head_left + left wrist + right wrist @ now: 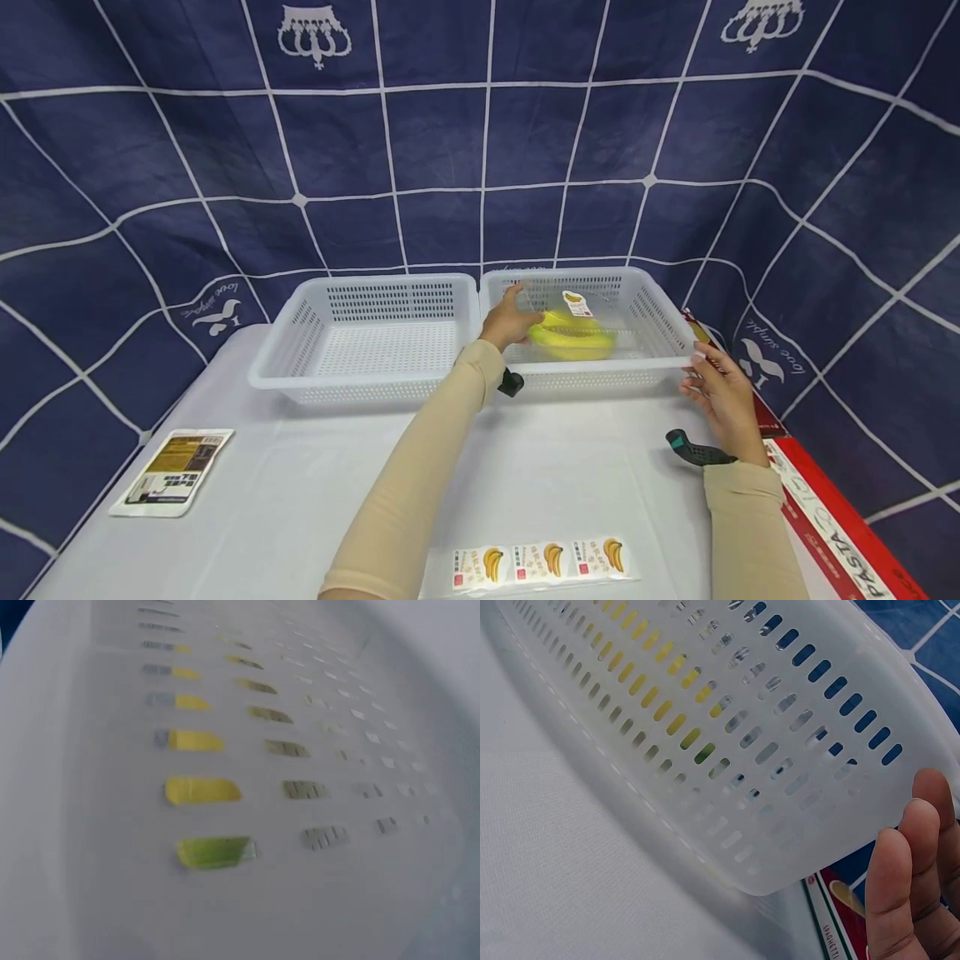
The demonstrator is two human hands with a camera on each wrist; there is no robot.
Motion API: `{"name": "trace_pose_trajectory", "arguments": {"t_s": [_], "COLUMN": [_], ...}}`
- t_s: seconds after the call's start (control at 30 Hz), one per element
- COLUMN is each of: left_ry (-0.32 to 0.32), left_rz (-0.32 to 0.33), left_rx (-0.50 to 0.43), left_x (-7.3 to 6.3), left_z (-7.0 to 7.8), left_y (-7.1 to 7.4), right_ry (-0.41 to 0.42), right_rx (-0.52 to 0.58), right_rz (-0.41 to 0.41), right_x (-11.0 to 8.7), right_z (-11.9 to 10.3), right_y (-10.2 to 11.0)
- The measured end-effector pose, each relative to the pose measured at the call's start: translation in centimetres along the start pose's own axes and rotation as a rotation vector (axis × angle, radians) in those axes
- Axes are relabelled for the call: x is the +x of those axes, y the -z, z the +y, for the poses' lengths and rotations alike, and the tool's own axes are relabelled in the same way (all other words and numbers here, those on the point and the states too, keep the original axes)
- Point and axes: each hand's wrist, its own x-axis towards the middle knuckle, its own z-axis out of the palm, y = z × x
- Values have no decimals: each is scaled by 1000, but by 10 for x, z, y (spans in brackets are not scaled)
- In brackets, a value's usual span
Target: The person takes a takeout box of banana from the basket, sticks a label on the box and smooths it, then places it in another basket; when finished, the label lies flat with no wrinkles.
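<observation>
Yellow bananas (pixel 573 337) in a clear plastic bag with a white banana label (pixel 577 303) lie inside the right-hand white plastic basket (pixel 600 365). My left hand (pixel 510 321) reaches over that basket's front rim and holds the bag's left end, thumb toward the bananas; its other fingers are partly hidden. At the front right corner, my right hand (pixel 722 396) grips the basket's rim. Three of its fingers (pixel 891 889) show beside the corner in the right wrist view. Through the slots of the basket wall (pixel 247 900), yellow and green show in the left wrist view.
A second white basket (pixel 375 383), with nothing in it, adjoins on the left. A printed packet (pixel 174 472) lies at the table's left. A strip of banana labels (pixel 540 564) lies near the front. Red pasta boxes (pixel 836 517) line the right edge. Blue checked cloth (pixel 450 150) hangs behind.
</observation>
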Motion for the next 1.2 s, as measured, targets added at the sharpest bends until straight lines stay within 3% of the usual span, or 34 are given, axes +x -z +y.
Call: {"name": "trace_pose_trajectory", "arguments": {"t_s": [0.37,0.53,0.8,1.2], "left_ry": [-2,-2,50,-55], "left_rz": [30,-29,-102,-236], "left_rx": [91,90,53,28], "left_x": [-9,-9,-5,-24], "left_z": [4,3,0,-3], "left_y": [-1,-2,-1,13], "right_ry": [1,-1,-3,9], "right_rx": [22,32,41,26], "right_rz": [-13,-11,-5,-12], "right_x": [-1,0,2,0], "right_z": [-2,-1,-1,0], "right_y": [-2,-2,-3,-1]}}
